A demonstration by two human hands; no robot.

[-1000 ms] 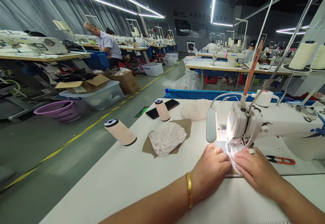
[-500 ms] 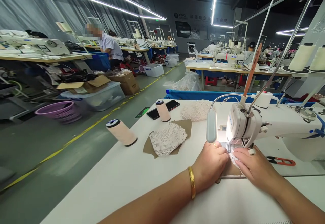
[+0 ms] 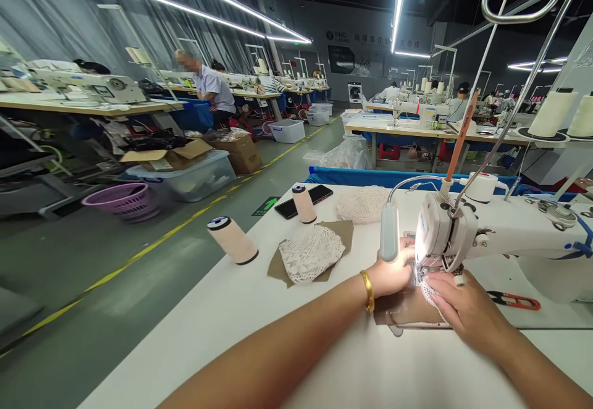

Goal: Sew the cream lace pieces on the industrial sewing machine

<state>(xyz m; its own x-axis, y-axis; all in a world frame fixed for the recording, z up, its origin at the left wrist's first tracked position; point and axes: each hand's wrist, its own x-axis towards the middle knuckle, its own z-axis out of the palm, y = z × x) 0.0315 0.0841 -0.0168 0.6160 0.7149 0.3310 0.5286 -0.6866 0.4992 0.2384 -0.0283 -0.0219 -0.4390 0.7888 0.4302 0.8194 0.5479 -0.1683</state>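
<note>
A white sewing machine (image 3: 500,236) stands on the white table (image 3: 259,316). Under its needle lies a strip of white lace (image 3: 428,291) on brown paper (image 3: 403,311). My left hand (image 3: 393,271), with a gold bracelet at the wrist, reaches beside the machine's head under the lit lamp (image 3: 389,233); its fingers are curled at the presser foot, and what they grip is hidden. My right hand (image 3: 463,310) lies flat, fingers stretched out and pressing the lace in front of the needle.
Two cream thread cones (image 3: 233,240) (image 3: 304,204), a lace pile on brown paper (image 3: 310,252), a net bundle (image 3: 364,204) and a black phone (image 3: 303,201) sit to the left. Red snips (image 3: 514,301) lie right of the machine. Other workers sit at distant tables.
My left hand has moved forward from beside the lace to the machine's head under the lamp, uncovering the brown paper. My right hand stayed on the lace.
</note>
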